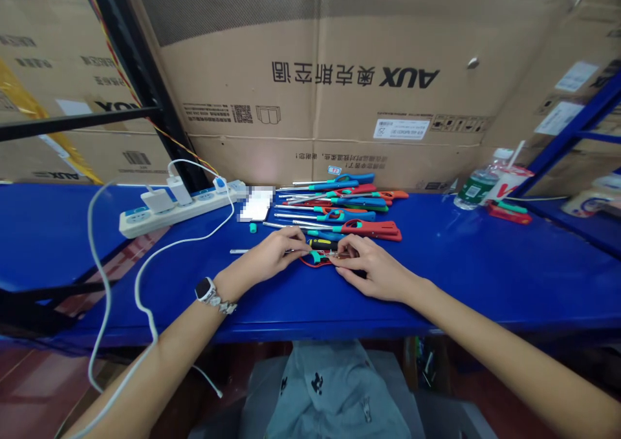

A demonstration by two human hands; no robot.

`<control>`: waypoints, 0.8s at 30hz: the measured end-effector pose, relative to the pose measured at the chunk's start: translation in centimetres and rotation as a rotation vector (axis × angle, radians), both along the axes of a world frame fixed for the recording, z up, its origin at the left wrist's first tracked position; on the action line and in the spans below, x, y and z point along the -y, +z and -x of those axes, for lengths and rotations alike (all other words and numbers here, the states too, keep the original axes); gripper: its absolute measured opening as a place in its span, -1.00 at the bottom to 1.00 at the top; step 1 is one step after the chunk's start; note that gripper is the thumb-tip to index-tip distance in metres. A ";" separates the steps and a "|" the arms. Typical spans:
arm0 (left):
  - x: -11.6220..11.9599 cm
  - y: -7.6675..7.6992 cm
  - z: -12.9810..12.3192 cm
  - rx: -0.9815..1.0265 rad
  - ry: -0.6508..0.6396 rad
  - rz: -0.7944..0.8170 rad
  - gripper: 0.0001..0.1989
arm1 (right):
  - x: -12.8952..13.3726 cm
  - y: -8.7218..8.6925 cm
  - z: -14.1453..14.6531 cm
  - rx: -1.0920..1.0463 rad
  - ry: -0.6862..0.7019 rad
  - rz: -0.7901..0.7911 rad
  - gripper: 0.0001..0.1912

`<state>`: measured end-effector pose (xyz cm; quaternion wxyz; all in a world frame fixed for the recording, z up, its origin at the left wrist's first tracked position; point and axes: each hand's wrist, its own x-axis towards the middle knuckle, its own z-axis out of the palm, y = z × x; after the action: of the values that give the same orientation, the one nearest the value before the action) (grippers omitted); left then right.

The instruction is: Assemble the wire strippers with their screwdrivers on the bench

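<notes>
A red stick lighter (316, 264) with a green trigger lies on the blue table between my hands, its small inner parts seemingly exposed. My left hand (284, 253), wearing a watch on the wrist, pinches at its trigger end with thumb and forefinger. Its metal tube (237, 251) pokes out to the left beyond that hand. My right hand (366, 264) is closed with fingertips on the lighter's handle side, where some small parts are partly hidden by the fingers. Just behind the fingertips lies a yellow-and-black screwdriver handle (324, 244).
Behind my hands are several stick lighters (373, 230) in red, blue and orange. At left sit a white power strip (182, 209) with cables, a blurred-out phone (257, 205) and a green cap (253, 228). A bottle (473, 190) and red-green item (509, 213) stand right. Cardboard boxes (339, 32) rise behind.
</notes>
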<state>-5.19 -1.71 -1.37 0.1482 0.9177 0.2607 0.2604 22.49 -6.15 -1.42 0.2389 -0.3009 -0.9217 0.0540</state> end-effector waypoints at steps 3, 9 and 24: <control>0.3 -0.3 0.3 0.011 -0.007 -0.015 -0.73 | 0.0 -0.1 0.4 -0.046 -0.022 0.015 -0.74; 0.3 -0.5 0.3 0.089 0.007 -0.003 -0.77 | 0.2 -0.2 0.7 -0.089 -0.036 0.009 -0.74; 1.1 -0.6 -0.1 0.081 0.011 0.020 -0.90 | -0.4 0.1 6.1 -0.039 -0.350 0.074 -0.97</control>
<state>-5.11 -2.77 -1.95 0.1665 0.9034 0.2622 0.2956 16.43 -5.80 -1.31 0.2513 -0.4641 -0.8479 0.0515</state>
